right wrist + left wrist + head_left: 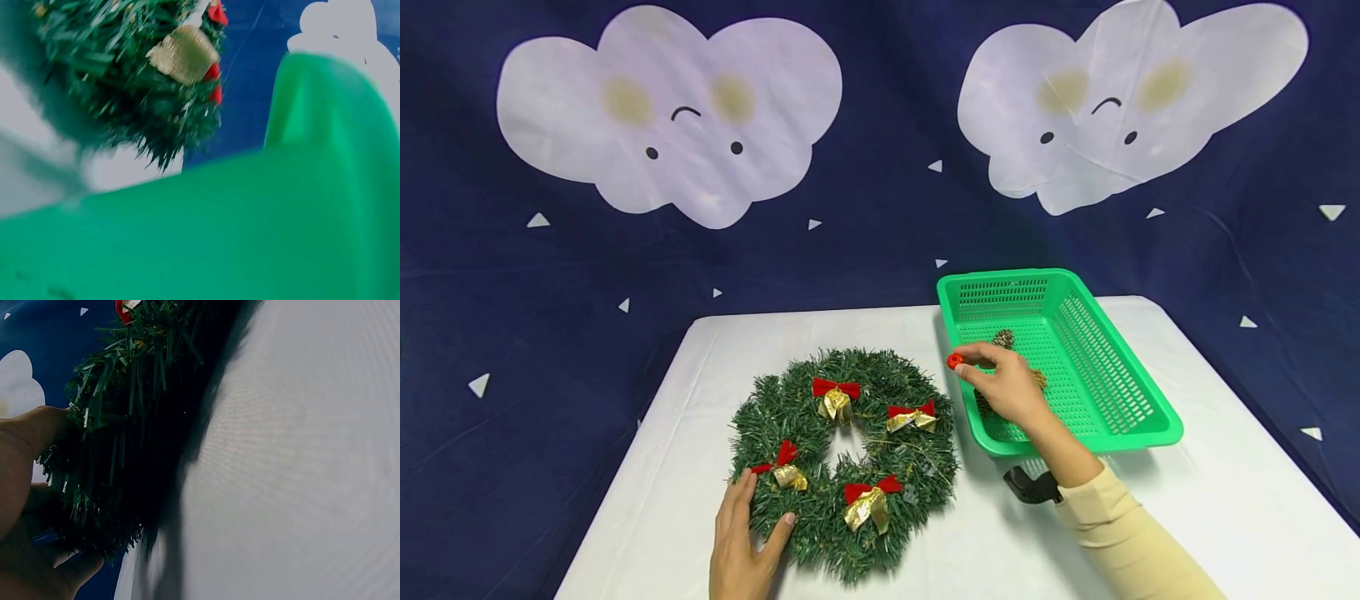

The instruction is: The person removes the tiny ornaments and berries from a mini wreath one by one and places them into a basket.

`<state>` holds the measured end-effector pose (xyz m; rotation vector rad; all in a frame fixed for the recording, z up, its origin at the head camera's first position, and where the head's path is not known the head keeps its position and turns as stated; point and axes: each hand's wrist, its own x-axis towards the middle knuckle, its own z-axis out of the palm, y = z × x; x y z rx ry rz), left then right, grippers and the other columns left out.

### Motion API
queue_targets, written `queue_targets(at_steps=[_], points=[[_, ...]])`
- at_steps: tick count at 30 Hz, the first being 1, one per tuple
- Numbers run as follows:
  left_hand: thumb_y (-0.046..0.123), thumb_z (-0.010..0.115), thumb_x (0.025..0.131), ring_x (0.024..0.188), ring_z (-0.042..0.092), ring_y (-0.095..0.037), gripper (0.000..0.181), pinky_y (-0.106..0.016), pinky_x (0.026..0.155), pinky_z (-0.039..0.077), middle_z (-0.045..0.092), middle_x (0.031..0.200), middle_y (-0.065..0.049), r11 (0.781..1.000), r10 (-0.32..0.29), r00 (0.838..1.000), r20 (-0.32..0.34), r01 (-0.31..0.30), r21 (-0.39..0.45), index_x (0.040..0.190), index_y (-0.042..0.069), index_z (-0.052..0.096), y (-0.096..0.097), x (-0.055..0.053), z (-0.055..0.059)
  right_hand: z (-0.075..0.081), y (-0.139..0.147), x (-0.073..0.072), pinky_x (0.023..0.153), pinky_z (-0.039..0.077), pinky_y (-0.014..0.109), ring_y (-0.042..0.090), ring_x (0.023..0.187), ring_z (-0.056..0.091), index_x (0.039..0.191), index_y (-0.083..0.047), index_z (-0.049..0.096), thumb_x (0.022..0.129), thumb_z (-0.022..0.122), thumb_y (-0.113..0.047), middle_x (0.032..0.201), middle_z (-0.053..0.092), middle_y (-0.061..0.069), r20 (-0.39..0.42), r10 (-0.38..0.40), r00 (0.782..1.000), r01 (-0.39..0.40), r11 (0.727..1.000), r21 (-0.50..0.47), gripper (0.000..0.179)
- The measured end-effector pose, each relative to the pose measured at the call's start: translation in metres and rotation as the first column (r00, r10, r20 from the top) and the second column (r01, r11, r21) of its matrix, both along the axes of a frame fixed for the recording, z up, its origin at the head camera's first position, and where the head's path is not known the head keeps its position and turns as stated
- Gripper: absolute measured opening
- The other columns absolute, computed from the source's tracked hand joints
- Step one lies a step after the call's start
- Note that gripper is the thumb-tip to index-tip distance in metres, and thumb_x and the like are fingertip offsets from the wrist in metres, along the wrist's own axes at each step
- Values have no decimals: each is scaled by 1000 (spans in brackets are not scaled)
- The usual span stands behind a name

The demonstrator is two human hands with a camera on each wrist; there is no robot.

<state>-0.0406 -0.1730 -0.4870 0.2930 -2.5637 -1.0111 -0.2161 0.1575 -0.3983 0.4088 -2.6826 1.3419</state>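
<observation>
A green wreath [917,483] of artificial pine lies on the table, decorated with several red-and-gold bows [867,504]. At its near left edge, my left hand [743,542] rests on the greenery, fingers fairly straight and thumb spread; in the left wrist view the fingers [81,569] touch its side. Between thumb and fingertips, my right hand [1003,383] pinches a small round red ornament [954,361] above the basket's left rim. The right wrist view shows neither that hand nor the ornament, only the blurred basket wall and part of the wreath [125,81].
A green plastic basket [1097,367] with slotted walls stands to the right of the wreath. Inside are a pine cone [1003,338] and a golden-brown item [1039,379], partly behind the right hand. White cloth covers the table [700,400]; a dark blue cloud-patterned curtain [887,167] hangs behind.
</observation>
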Motion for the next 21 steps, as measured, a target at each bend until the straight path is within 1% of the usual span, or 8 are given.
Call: queue_targets(at_steps=[4, 9, 15, 17, 21], points=[[21, 77, 77, 135, 31, -43, 74, -61, 102, 33, 39, 147, -13, 1000, 8, 1000, -4, -8, 9, 140, 4, 43, -1, -1, -2, -5, 11, -1, 82, 54, 47, 31, 105, 65, 117, -13, 66, 89, 66, -28, 109, 71, 9, -10, -18, 1000, 18, 999, 28, 32], [21, 77, 77, 134, 31, -43, 73, -61, 102, 33, 39, 147, -14, 1000, 15, 1000, 2, -15, 5, 139, 3, 43, -1, -1, -2, -11, 24, -5, 76, 55, 41, 32, 102, 65, 116, -11, 66, 89, 66, -25, 108, 71, 11, -22, -22, 1000, 23, 999, 47, 30], [22, 77, 78, 135, 31, -44, 73, -61, 103, 33, 39, 147, -14, 1000, 22, 1000, 14, -22, 6, 139, 2, 43, -1, -1, -1, -15, 38, -8, 76, 55, 42, 35, 105, 63, 118, -10, 65, 90, 64, -26, 112, 69, 14, 34, -44, 998, 40, 994, 104, 32], [23, 76, 78, 135, 31, -44, 73, -61, 102, 33, 38, 147, -14, 1000, 20, 1000, 22, -20, 4, 140, 3, 42, -1, -1, -1, -16, 42, -9, 71, 54, 38, 34, 102, 64, 118, -10, 65, 91, 64, -25, 112, 68, 16, 48, -59, 997, 53, 992, 117, 31], [24, 76, 78, 135, 31, -43, 73, -61, 103, 33, 38, 147, -14, 1000, 22, 999, 34, -22, 3, 140, 2, 42, 0, -1, 0, -18, 50, -13, 58, 49, 30, 27, 85, 64, 119, -10, 64, 91, 63, -25, 109, 68, 18, 64, -72, 995, 63, 989, 133, 32]])
